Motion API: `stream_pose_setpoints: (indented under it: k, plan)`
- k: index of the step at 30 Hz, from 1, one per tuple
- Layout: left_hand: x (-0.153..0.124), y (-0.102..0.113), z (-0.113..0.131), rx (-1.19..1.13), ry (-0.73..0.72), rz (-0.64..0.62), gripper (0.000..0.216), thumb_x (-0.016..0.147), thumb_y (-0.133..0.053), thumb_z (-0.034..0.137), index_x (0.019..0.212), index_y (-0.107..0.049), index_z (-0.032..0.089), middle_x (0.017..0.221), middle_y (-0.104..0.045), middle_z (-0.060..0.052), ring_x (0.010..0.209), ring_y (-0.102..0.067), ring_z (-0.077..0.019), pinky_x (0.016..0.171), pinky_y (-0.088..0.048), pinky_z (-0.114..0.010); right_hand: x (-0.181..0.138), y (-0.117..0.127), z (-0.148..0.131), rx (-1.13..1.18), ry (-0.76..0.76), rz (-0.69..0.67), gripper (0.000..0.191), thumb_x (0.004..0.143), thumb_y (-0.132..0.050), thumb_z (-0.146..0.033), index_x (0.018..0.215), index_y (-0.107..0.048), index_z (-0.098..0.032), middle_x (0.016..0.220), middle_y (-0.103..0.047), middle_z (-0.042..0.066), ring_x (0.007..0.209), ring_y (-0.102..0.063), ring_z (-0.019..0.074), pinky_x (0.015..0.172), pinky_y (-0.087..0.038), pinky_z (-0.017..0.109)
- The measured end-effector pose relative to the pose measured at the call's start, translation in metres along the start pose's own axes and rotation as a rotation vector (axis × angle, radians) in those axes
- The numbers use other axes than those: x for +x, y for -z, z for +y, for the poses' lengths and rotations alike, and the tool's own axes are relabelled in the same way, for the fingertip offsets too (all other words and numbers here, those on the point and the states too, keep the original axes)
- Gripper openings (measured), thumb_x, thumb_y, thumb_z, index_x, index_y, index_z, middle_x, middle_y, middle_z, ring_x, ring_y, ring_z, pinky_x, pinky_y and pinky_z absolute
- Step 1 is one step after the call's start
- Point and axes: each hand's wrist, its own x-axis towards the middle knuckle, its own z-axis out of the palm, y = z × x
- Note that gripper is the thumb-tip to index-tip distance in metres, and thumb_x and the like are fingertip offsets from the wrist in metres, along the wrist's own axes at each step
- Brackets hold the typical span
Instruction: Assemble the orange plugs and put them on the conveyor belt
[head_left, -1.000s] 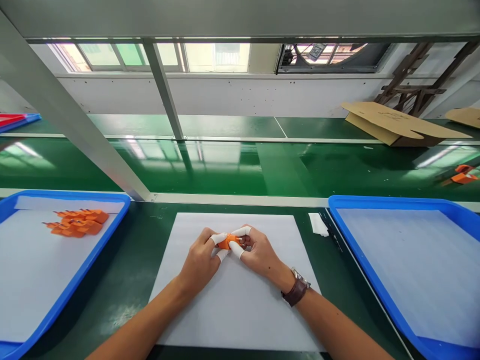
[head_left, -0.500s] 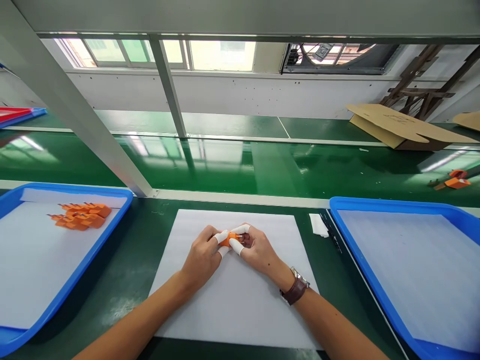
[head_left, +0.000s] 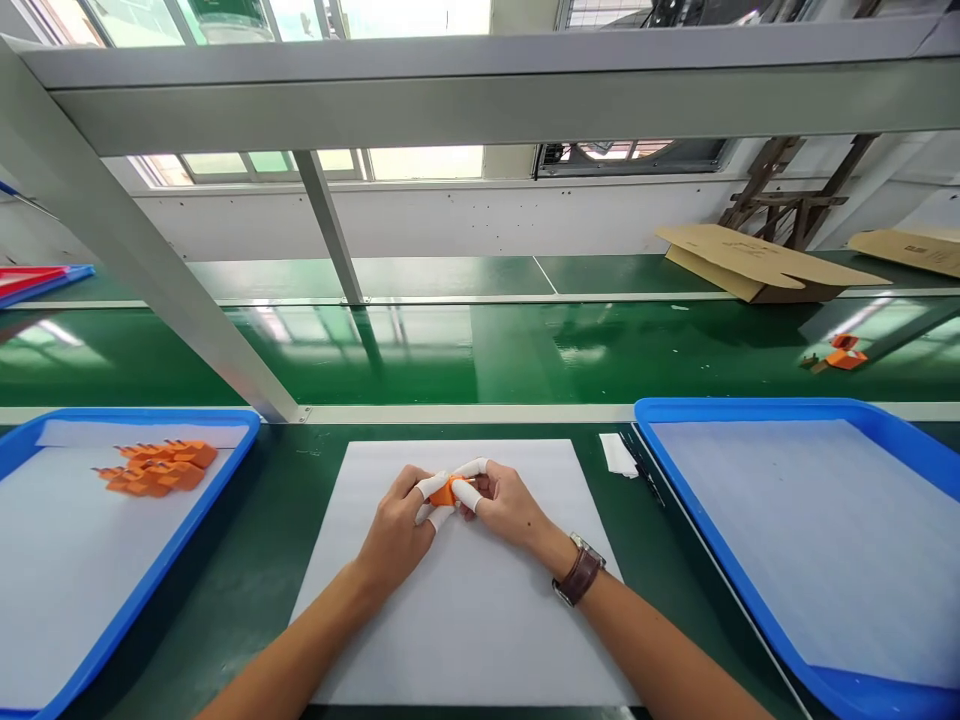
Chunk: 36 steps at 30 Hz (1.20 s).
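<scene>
My left hand [head_left: 396, 528] and my right hand [head_left: 504, 505] meet over a white foam sheet [head_left: 465, 600] on the green bench. Both pinch one small orange plastic part [head_left: 445, 491] between fingertips that wear white finger cots. A brown watch sits on my right wrist. Much of the orange part is hidden by my fingers. A small heap of several similar orange parts [head_left: 155, 467] lies in the blue tray [head_left: 112, 620] at the left.
A second blue tray [head_left: 757, 590] lined with white foam stands at the right. A small white scrap [head_left: 618, 455] lies beside the sheet. Beyond runs a green conveyor belt with orange parts [head_left: 840, 355] at far right, flat cardboard [head_left: 757, 262] behind, and a slanted metal post [head_left: 150, 270].
My hands stay together on the orange part, fingers shifting slightly. The camera has tilted up, so everything sits a little lower and left in view.
</scene>
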Motion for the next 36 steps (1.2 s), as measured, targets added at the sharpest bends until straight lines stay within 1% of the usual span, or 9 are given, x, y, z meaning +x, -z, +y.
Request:
stream_pose_setpoints:
  k: [3,7,11,17,26,28,31,33,36]
  plan:
    - [0.002,0.004,0.0,-0.001,0.075,-0.015,0.037,0.089,-0.064,0.017,0.124,-0.058,0.028,0.103,-0.059,-0.004,0.087,-0.061,-0.017,0.076,-0.057,-0.033,0.0,0.002,-0.004,0.056,-0.001,-0.013,0.03,0.096,-0.054,-0.043,0.095,-0.067,-0.016,0.07,-0.068,0.002,0.064,-0.064,0.0155,0.064,-0.054,0.029]
    - [0.007,0.016,-0.002,0.102,0.153,-0.048,0.037,0.087,-0.064,0.018,0.123,-0.057,0.028,0.11,-0.062,-0.006,0.098,-0.062,-0.0223,0.081,-0.057,-0.039,0.001,0.001,-0.004,0.102,-0.029,0.045,0.039,0.099,-0.048,-0.049,0.096,-0.066,-0.015,0.071,-0.067,0.002,0.059,-0.063,0.0141,0.061,-0.053,0.029]
    - [0.008,0.024,-0.007,0.122,0.233,-0.085,0.04,0.086,-0.063,0.017,0.124,-0.057,0.027,0.105,-0.063,-0.006,0.092,-0.062,-0.021,0.079,-0.056,-0.038,0.002,0.001,0.001,0.068,-0.04,0.054,0.035,0.099,-0.048,-0.046,0.099,-0.066,-0.016,0.07,-0.065,0.001,0.055,-0.061,0.0131,0.058,-0.051,0.028]
    - [0.011,0.024,-0.012,0.031,0.298,-0.151,0.049,0.084,-0.064,0.014,0.13,-0.054,0.027,0.105,-0.062,-0.005,0.095,-0.06,-0.0194,0.085,-0.053,-0.038,-0.001,0.0,0.002,-0.086,0.05,0.045,0.02,0.094,-0.055,-0.032,0.107,-0.065,-0.021,0.072,-0.064,-0.001,0.061,-0.061,0.0141,0.06,-0.051,0.028]
    - [0.012,0.031,-0.003,-0.192,0.294,-0.205,0.032,0.084,-0.07,0.022,0.115,-0.064,0.026,0.109,-0.064,-0.005,0.095,-0.06,-0.0182,0.088,-0.052,-0.037,-0.003,-0.004,0.009,-0.146,0.114,0.043,0.024,0.09,-0.06,-0.036,0.106,-0.068,-0.021,0.08,-0.066,0.003,0.067,-0.061,0.0174,0.061,-0.053,0.032]
    - [0.011,0.034,-0.003,-0.232,0.311,-0.166,0.033,0.082,-0.073,0.027,0.114,-0.066,0.026,0.107,-0.066,-0.004,0.091,-0.062,-0.0178,0.084,-0.053,-0.035,-0.004,-0.005,0.013,-0.143,0.097,0.027,0.026,0.091,-0.059,-0.038,0.108,-0.068,-0.02,0.083,-0.066,0.005,0.068,-0.062,0.0192,0.061,-0.054,0.033]
    - [0.008,0.049,-0.006,-0.23,0.391,-0.017,0.038,0.081,-0.074,0.033,0.117,-0.066,0.025,0.108,-0.069,-0.005,0.09,-0.064,-0.0185,0.085,-0.055,-0.037,-0.005,-0.006,0.017,-0.154,0.085,-0.004,0.027,0.092,-0.057,-0.039,0.108,-0.067,-0.021,0.086,-0.066,0.006,0.07,-0.063,0.0209,0.062,-0.054,0.035]
    - [0.002,0.07,-0.011,-0.212,0.449,0.093,0.043,0.08,-0.075,0.034,0.121,-0.064,0.024,0.112,-0.07,-0.006,0.094,-0.066,-0.02,0.09,-0.055,-0.039,-0.005,-0.007,0.02,-0.164,0.099,-0.022,0.026,0.092,-0.056,-0.039,0.108,-0.067,-0.022,0.086,-0.065,0.006,0.069,-0.063,0.021,0.061,-0.054,0.035]
    - [-0.009,0.123,-0.026,-0.126,0.527,0.228,0.048,0.08,-0.073,0.036,0.125,-0.062,0.021,0.116,-0.07,-0.008,0.1,-0.068,-0.0226,0.094,-0.054,-0.042,-0.005,-0.008,0.022,-0.192,0.134,-0.026,0.025,0.092,-0.055,-0.038,0.105,-0.069,-0.022,0.085,-0.065,0.006,0.069,-0.062,0.0215,0.061,-0.053,0.035]
